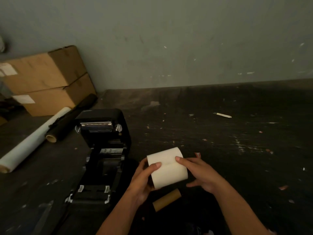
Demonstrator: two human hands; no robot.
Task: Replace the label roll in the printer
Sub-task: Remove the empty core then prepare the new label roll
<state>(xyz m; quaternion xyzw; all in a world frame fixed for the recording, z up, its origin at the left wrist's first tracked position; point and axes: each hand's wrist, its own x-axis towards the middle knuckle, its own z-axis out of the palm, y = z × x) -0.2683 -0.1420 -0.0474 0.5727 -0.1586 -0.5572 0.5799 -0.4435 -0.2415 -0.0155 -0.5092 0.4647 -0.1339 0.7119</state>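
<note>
A full white label roll (167, 172) is held above the dark table, just right of the printer. My left hand (144, 182) grips its left end, thumb on top. My right hand (201, 173) holds its right side, with a fingertip pressed on the loose outer edge of the paper. The black label printer (103, 150) lies with its lid swung open towards the wall, and its roll bay shows no roll. An empty brown cardboard core (166, 200) lies on the table below the roll.
Two stacked cardboard boxes (45, 78) stand at the back left against the wall. A long white roll (32, 139) and a black roll (71, 121) lie left of the printer. A small white knife (222, 115) lies far right. Paper scraps dot the table (220, 141).
</note>
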